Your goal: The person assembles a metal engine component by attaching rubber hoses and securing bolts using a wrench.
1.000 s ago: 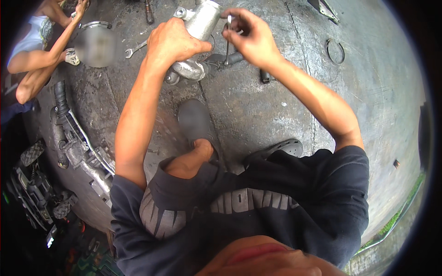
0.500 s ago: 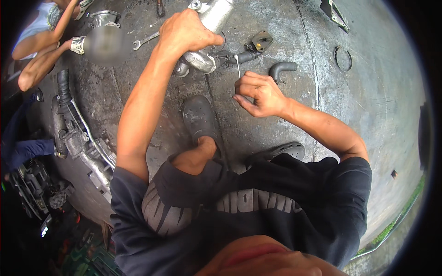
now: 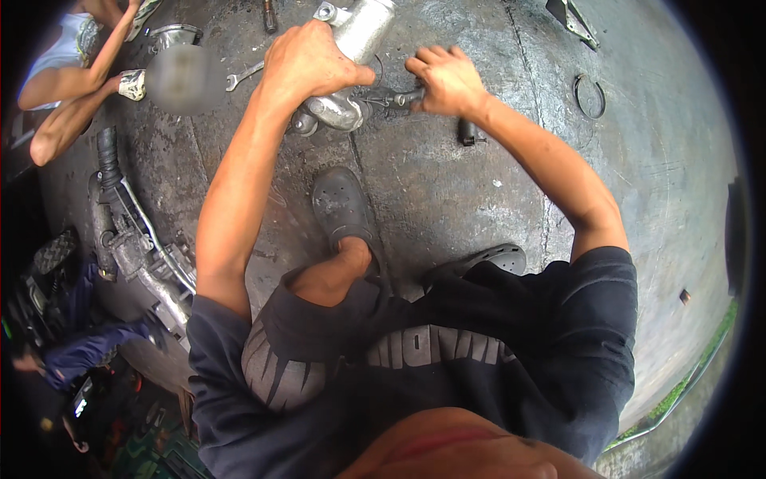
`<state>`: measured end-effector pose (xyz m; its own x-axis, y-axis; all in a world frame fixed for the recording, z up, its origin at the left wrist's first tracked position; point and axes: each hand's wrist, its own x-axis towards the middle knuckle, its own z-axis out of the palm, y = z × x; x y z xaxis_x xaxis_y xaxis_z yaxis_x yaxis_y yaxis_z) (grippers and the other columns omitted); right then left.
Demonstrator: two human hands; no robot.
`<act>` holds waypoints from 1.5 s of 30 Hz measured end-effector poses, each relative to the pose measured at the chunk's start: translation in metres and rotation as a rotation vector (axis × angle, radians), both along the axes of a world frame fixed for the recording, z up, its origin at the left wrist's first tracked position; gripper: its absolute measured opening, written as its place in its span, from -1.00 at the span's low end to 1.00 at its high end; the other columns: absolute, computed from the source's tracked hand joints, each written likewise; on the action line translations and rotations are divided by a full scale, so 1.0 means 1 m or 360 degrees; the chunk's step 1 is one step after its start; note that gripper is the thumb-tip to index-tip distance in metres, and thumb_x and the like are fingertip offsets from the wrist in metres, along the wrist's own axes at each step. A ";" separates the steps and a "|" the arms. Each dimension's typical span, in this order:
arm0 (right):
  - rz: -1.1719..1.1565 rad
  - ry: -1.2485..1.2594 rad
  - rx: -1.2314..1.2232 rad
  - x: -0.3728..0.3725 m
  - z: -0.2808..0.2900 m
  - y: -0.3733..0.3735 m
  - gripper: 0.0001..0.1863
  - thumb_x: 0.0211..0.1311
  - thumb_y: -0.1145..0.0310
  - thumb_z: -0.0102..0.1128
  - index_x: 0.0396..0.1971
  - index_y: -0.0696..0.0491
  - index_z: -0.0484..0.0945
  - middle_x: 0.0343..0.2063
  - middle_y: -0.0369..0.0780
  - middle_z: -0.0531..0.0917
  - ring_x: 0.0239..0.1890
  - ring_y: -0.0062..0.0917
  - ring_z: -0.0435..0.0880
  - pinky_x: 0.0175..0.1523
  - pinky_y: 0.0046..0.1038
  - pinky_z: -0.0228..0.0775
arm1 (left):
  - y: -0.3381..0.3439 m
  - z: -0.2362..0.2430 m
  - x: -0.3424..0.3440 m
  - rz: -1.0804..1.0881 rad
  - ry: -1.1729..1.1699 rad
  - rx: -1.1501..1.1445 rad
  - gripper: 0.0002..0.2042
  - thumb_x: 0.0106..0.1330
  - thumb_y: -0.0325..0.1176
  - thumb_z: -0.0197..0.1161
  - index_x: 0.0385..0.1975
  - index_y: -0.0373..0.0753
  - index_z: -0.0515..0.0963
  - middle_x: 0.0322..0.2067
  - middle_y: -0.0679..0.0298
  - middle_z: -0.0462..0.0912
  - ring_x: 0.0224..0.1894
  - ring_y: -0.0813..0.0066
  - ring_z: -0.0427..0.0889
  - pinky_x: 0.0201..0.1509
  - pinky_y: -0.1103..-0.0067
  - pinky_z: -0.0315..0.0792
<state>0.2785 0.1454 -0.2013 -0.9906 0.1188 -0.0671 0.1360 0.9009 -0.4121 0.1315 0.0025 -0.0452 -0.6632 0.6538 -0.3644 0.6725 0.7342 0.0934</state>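
My left hand [image 3: 315,64] grips a silver cast-metal housing [image 3: 363,24], whose cylinder points up and right and whose curved outlet [image 3: 339,114] shows below my wrist. Right of it my right hand [image 3: 447,80] has its fingers curled at a dark hose and small metal fittings [image 3: 383,101]; what it holds is hidden under the fingers. A short dark hose piece [image 3: 467,134] lies partly hidden below that hand. An open-end wrench [image 3: 238,78] lies left of the housing.
At upper left a co-worker's gloved hand [image 3: 132,84] is beside a flanged metal part [image 3: 174,36]. Metal assemblies [image 3: 148,263] lie left, a bracket [image 3: 576,20] and ring clamp [image 3: 589,96] right. Blue-clad legs [image 3: 88,355] show lower left. My foot in a clog [image 3: 339,203] is below.
My right hand dropped with a slim wrench half a second ago and has since moved back up over the hose. My left hand stays on the housing. Blue-clad legs came in at left.
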 end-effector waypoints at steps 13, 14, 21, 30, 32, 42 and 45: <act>-0.0850 0.0093 -0.2367 -0.016 0.025 -0.001 -0.71 0.23 0.49 0.18 -0.05 0.16 0.50 -0.27 -0.15 0.71 -0.27 -0.57 0.70 -0.17 -0.53 0.54 | 0.007 0.008 0.018 0.0062 -0.0009 -0.0019 -0.42 -0.26 0.01 0.49 -0.36 -0.42 0.70 -0.32 -0.16 0.72 -0.21 -0.03 0.74 -0.06 0.32 0.60; -0.0803 0.0114 -0.2398 -0.017 0.039 0.004 -0.76 0.18 0.60 0.07 -0.12 0.20 0.49 -0.27 -0.12 0.71 -0.22 -0.50 0.69 -0.15 -0.53 0.54 | 0.008 0.008 0.015 0.0065 -0.0008 -0.0006 -0.42 -0.26 0.01 0.49 -0.36 -0.42 0.70 -0.32 -0.16 0.72 -0.21 -0.03 0.74 -0.06 0.32 0.60; -0.0109 0.0423 -0.1821 0.044 0.074 -0.039 -0.73 0.23 0.37 0.08 -0.15 0.16 0.61 -0.08 -0.07 0.64 0.02 -0.33 0.60 0.16 -0.25 0.39 | 0.003 0.002 0.003 0.0091 -0.0015 -0.0053 -0.36 -0.27 0.07 0.50 -0.28 -0.41 0.70 -0.25 -0.13 0.73 -0.13 0.00 0.74 0.00 0.31 0.59; -0.0142 0.0618 -0.0758 0.077 0.017 -0.079 -0.54 -0.11 0.32 0.46 -0.15 0.09 0.52 0.00 -0.05 0.37 0.09 -0.13 0.33 0.24 -0.14 0.17 | 0.004 0.000 -0.002 0.0085 -0.0037 -0.0013 -0.36 -0.26 0.08 0.51 -0.29 -0.40 0.70 -0.26 -0.14 0.72 -0.14 0.00 0.74 0.00 0.31 0.59; -0.0327 0.0632 -0.0766 0.065 0.000 -0.072 -0.20 -0.20 0.23 0.52 0.06 0.14 0.29 -0.02 -0.05 0.37 0.09 -0.11 0.34 0.21 -0.16 0.19 | 0.001 -0.001 -0.002 0.0069 -0.0030 -0.0014 -0.36 -0.26 0.08 0.51 -0.31 -0.42 0.70 -0.27 -0.15 0.72 -0.15 0.00 0.74 -0.01 0.30 0.59; -0.0790 0.0314 -0.0180 -0.039 -0.012 0.023 -0.57 0.07 0.28 0.31 -0.05 0.14 0.53 -0.38 -0.23 0.64 -0.31 -0.49 0.61 -0.12 -0.36 0.39 | -0.017 -0.004 0.010 -0.0040 -0.0041 0.0153 -0.41 -0.32 0.00 0.44 -0.42 -0.49 0.67 -0.39 -0.20 0.70 -0.25 -0.09 0.73 -0.08 0.28 0.60; -0.0925 -0.0019 -0.1772 -0.045 -0.010 0.033 -0.66 0.18 0.26 0.23 -0.10 0.14 0.55 -0.37 -0.22 0.66 -0.36 -0.51 0.63 -0.20 -0.41 0.43 | -0.018 -0.006 0.014 -0.0017 -0.0023 0.0158 -0.40 -0.32 0.01 0.43 -0.41 -0.49 0.67 -0.38 -0.20 0.70 -0.24 -0.09 0.73 -0.08 0.28 0.60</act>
<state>0.2332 0.1781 -0.2109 -0.8095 0.4104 -0.4200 0.4046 -0.1286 -0.9054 0.1456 -0.0150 -0.0510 -0.6512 0.6940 -0.3071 0.6782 0.7138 0.1749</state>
